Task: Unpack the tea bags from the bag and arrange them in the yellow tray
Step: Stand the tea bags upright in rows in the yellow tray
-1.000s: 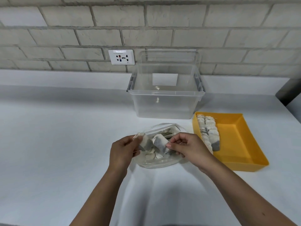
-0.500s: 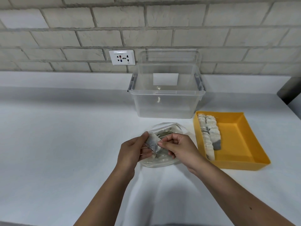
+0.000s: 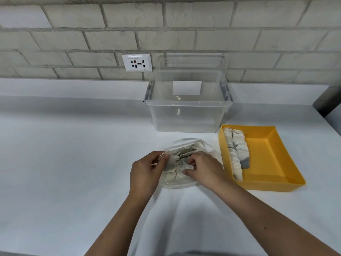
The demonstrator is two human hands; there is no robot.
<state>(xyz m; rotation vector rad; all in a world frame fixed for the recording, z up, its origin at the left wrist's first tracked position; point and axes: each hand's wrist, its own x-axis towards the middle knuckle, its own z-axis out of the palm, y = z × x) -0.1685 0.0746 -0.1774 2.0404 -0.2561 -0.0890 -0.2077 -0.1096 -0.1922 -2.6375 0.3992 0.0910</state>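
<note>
A clear plastic bag point(image 3: 186, 145) with several loose tea bags lies on the white counter in front of me. My left hand point(image 3: 145, 172) pinches one tea bag point(image 3: 170, 164) with its string at the bag's left side. My right hand point(image 3: 203, 169) reaches into the bag from the right, fingers curled on the tea bags there. The yellow tray point(image 3: 267, 163) stands to the right; a row of tea bags point(image 3: 236, 152) lines its left side.
An empty clear plastic bin point(image 3: 188, 109) stands behind the bag against the brick wall, with a wall socket point(image 3: 137, 62) to its left. A dark object point(image 3: 326, 102) sits at the far right edge. White counter extends to the left.
Both hands have lowered back onto the bag. The right hand let go of the tea bag held between them and went into the bag; the left hand kept its tea bag.
</note>
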